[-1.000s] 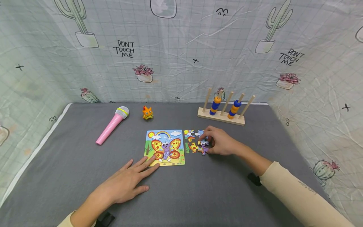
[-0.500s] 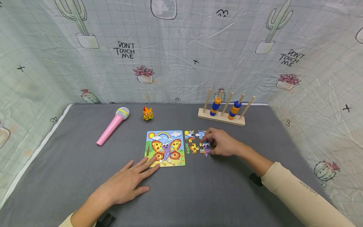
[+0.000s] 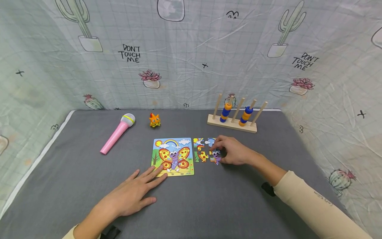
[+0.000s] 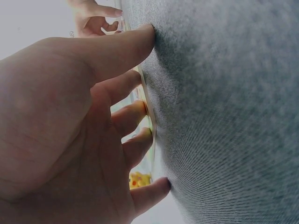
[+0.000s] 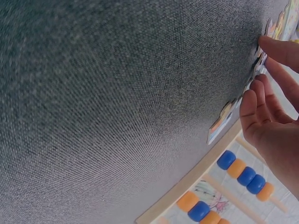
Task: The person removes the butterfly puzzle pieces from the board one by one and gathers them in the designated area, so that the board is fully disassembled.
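Left hand [image 3: 134, 192] splayed, right hand [image 3: 233, 151] pinching puzzle piece [image 3: 216, 156]

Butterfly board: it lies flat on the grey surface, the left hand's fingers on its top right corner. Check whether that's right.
Wrong corner: in the head view, the left hand touches the bottom left corner of the butterfly board, which lies flat on the grey surface.

Your head view looks forward and down from above the left grip [image 3: 131, 192] and right grip [image 3: 234, 151]; close wrist views skim the bench [image 3: 194, 205] beside each; all show the latter.
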Demonstrator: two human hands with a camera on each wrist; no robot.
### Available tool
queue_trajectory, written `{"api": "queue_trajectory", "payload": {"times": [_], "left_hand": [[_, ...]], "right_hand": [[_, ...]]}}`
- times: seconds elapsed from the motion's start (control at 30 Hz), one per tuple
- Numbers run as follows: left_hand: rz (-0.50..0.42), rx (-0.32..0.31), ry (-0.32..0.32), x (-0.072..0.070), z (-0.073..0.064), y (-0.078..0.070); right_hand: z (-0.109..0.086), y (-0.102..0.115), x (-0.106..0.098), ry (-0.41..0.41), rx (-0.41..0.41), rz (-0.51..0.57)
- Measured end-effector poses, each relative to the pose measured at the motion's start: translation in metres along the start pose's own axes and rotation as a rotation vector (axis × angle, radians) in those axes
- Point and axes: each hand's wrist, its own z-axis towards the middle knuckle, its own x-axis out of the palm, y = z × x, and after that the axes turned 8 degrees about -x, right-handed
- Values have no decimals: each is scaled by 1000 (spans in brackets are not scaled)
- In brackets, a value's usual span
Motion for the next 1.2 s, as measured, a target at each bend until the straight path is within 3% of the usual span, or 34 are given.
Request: {"api": "queue_trajectory", "payload": {"times": [0.47,0.7,0.93,1.2], "left_hand": [[-1,-3,-7,2,-3,0],[-17,-20,9,1,-1,0],[9,0,-15,-1,-1,1],[14,11,0,-3,0,-1]], "right_hand": [[3,2,0,8,8,6],[6,11,-7,-36,-16,25],[20,28,-4,-56,-65,68],[47,50,6,-39,-113,83]]}}
